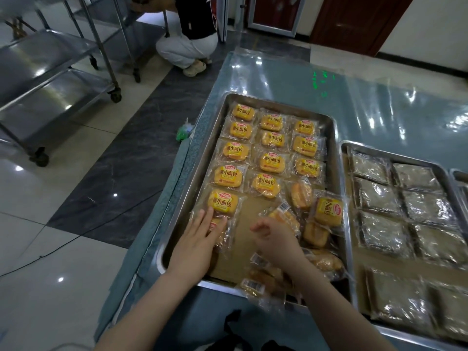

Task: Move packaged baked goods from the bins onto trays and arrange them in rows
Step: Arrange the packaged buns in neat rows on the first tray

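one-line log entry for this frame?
left hand: flat on bread pack, left column | right hand: curled over loose packs, grip unclear | tray: three columns part-filled

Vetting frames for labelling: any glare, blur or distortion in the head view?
Head view: glare streaks across the plastic table cover and the silver packs; fisheye bends the steel cart at the left edge, which is also smeared; labels on the yellow bread packs mid-frame read sharp.

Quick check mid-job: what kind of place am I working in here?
Probably a bakery or food-packing back room: steel trays of wrapped buns sit on a plastic-covered table, with wheeled steel racks standing on a tiled floor.
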### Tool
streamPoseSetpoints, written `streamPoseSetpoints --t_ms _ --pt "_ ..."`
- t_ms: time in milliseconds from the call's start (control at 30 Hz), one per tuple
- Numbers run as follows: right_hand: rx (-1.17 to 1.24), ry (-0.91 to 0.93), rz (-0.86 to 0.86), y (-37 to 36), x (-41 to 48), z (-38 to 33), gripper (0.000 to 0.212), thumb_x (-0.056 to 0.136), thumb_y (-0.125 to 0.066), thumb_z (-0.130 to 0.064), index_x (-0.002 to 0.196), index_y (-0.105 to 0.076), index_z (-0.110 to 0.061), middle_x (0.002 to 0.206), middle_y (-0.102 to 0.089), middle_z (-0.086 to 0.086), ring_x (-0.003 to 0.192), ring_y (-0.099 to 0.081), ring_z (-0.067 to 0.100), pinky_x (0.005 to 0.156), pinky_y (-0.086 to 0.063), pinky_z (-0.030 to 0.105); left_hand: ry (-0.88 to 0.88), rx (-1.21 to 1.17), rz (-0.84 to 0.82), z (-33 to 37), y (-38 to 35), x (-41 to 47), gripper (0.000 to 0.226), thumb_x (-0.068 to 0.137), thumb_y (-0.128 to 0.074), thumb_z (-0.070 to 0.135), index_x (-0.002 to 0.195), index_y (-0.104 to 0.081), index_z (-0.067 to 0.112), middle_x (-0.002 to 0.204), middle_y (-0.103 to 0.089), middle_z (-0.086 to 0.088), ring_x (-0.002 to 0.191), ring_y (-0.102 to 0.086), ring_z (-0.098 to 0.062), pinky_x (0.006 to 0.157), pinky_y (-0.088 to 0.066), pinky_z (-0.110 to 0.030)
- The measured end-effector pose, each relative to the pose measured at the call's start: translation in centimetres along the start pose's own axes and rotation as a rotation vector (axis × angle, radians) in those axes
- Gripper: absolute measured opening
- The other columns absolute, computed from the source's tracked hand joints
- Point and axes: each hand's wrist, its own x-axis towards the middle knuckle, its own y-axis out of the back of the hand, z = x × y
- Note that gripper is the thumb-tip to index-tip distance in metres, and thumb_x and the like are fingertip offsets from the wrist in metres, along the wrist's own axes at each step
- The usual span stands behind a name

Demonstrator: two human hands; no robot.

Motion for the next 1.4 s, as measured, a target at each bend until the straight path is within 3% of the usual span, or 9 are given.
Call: streamPoseSetpoints --t_ms 167,300,433,567,700,767,933,1167,1400 --pt "-0.198 0.123 -0.228 3.0 -1.1 1.9 0.020 0.085 -0.066 -0.025 0.104 -0.064 -0.032 0.109 -0.060 -0.019 0.100 -0.056 -0.001 0.092 -0.050 0.030 -0.060 -0.113 -0.231 -0.9 -0.3 0.2 0.078 0.091 -0.040 0.058 0.137 0.022 0.054 0.144 0.044 0.010 0.130 0.043 -0.011 0.107 0.008 -0.043" --pt "-0.373 0.159 -0.473 3.8 -1.7 2.8 0.059 0.077 -0.072 -0.028 0.131 -0.050 -0.035 0.148 -0.031 -0.011 0.137 -0.026 0.011 0.114 -0.024 0.036 -0.073 -0.065 -0.219 -0.9 -0.8 0.5 0.072 0.086 -0.030 0.070 0.136 0.021 0.058 0.142 0.046 0.013 0.127 0.045 -0.008 0.103 0.011 -0.042" --pt "-0.484 0.223 -0.294 2.9 -1.9 2.3 0.055 0.079 -0.066 -0.034 0.130 -0.049 -0.034 0.134 -0.051 -0.010 0.117 -0.051 0.013 0.096 -0.048 0.036 -0.030 -0.089 -0.098 -0.8 -0.4 0.3 0.072 0.087 -0.025 0.067 0.139 0.022 0.050 0.145 0.042 0.011 0.128 0.042 -0.005 0.108 0.010 -0.036" --pt "-0.272 0.136 -0.120 2.6 -2.4 2.1 0.038 0.083 -0.062 -0.029 0.121 -0.054 -0.027 0.104 -0.063 -0.009 0.088 -0.060 0.010 0.075 -0.054 0.031 0.043 -0.171 0.124 0.1 0.4 -0.9 0.068 0.092 -0.035 0.053 0.147 0.002 0.039 0.155 0.016 0.011 0.139 0.024 -0.004 0.114 0.004 -0.032" --pt "0.229 0.083 0.028 3.0 -1.9 1.9 0.018 0.089 -0.062 -0.017 0.106 -0.067 -0.017 0.091 -0.066 -0.009 0.077 -0.062 0.012 0.062 -0.048 0.019 0.175 -0.491 0.275 2.3 0.9 -2.4 0.048 0.093 -0.048 0.038 0.139 -0.035 0.037 0.152 -0.016 0.015 0.142 -0.001 -0.004 0.114 -0.011 -0.037" --pt "0.503 0.023 0.036 3.1 -1.6 1.3 0.013 0.089 -0.061 -0.010 0.100 -0.069 -0.012 0.091 -0.067 -0.002 0.080 -0.062 0.014 0.069 -0.049 0.022 0.216 -0.673 0.271 3.2 1.5 -2.5 0.041 0.092 -0.050 0.035 0.133 -0.046 0.033 0.146 -0.038 0.012 0.138 -0.028 -0.008 0.111 -0.030 -0.040" --pt "1.165 -0.078 -0.240 2.1 -1.5 -0.7 0.018 0.093 -0.050 -0.002 0.107 -0.061 -0.001 0.101 -0.070 0.016 0.090 -0.067 0.025 0.074 -0.054 0.036 0.351 -1.220 0.201 4.9 3.2 -2.7 0.019 0.092 -0.054 0.035 0.108 -0.063 0.038 0.107 -0.069 0.011 0.096 -0.066 -0.007 0.079 -0.052 -0.023" --pt "1.231 -0.090 -0.349 0.9 -1.6 -1.5 0.033 0.094 -0.052 -0.026 0.115 -0.060 -0.003 0.109 -0.069 0.015 0.100 -0.067 0.026 0.082 -0.055 0.036 0.583 -1.395 0.386 5.2 4.0 -3.6 0.016 0.085 -0.066 0.014 0.097 -0.064 0.004 0.090 -0.068 -0.013 0.079 -0.064 -0.023 0.071 -0.054 -0.032" --pt "0.898 0.028 -0.287 1.6 -1.9 -2.5 0.008 0.083 -0.069 -0.008 0.089 -0.066 -0.013 0.088 -0.073 0.001 0.080 -0.070 0.013 0.065 -0.054 0.021 0.642 -1.484 0.384 4.7 4.3 -4.6 0.015 0.083 -0.065 0.010 0.097 -0.067 0.004 0.093 -0.070 -0.017 0.080 -0.066 -0.028 0.074 -0.055 -0.039"
